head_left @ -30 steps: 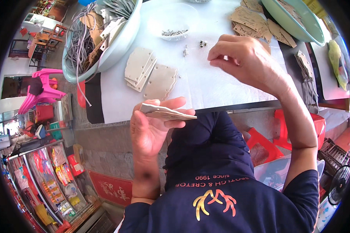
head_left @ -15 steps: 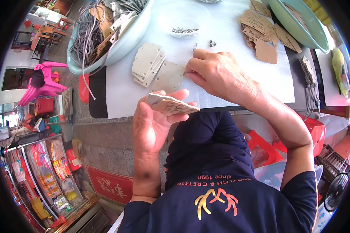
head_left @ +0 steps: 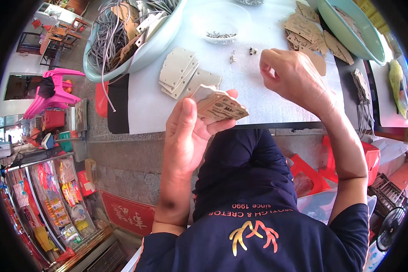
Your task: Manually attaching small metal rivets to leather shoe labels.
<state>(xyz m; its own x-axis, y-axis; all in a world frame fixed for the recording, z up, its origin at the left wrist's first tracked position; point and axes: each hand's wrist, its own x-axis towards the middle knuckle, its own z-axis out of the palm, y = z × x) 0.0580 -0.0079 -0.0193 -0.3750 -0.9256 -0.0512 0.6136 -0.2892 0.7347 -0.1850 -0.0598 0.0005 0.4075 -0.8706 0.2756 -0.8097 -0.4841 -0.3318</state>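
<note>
White table (head_left: 145, 111) fills twelve o'clock in the head view, with pale plates (head_left: 177, 65) fanned at eleven and metal studs (head_left: 252, 51) at one. By its near edge the left hand (head_left: 190, 140) grips a printed card (head_left: 226, 109) between thumb and fingers, while the right hand (head_left: 297, 79) hovers at two, fingertips curled, whether around anything I cannot tell. Steadying the card while gathering small parts seems the step; the next move calls for a fine pinch.
</note>
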